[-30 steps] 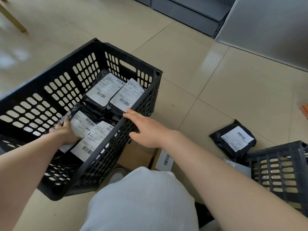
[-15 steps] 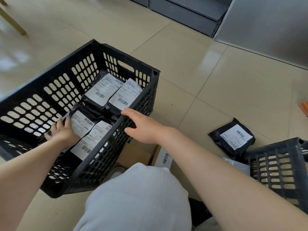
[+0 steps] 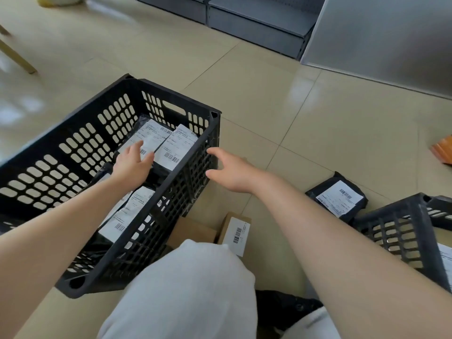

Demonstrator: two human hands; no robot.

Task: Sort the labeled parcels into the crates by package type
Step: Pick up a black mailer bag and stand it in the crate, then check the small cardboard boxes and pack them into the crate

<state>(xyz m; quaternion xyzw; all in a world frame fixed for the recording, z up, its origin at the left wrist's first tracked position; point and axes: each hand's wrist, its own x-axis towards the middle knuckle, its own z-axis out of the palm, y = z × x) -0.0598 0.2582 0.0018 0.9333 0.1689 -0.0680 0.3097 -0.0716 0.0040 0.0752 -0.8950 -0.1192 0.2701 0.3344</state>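
Observation:
A black slotted crate [image 3: 73,148] stands on the floor at the left and holds several black poly-bag parcels with white labels. My left hand [image 3: 132,165] reaches inside it, its straight fingers resting on the far left bag [image 3: 151,133]; a second bag [image 3: 177,148] lies beside it. My right hand [image 3: 232,171] hovers open just outside the crate's right wall, holding nothing. One more black bag parcel [image 3: 338,198] lies on the floor at the right. A small cardboard box [image 3: 236,231] with a barcode label sits by my knee.
A second black crate [image 3: 401,228] stands at the lower right. My grey-trousered knee [image 3: 186,289] fills the bottom centre. Grey shelving [image 3: 256,23] and a metal panel [image 3: 381,37] line the back. A wooden leg [image 3: 17,57] is far left, an orange item [image 3: 444,152] at the right edge.
My left hand moved from the near bags to the far left bag in the crate. My right hand left the crate's rim and shifted right, fingers spread.

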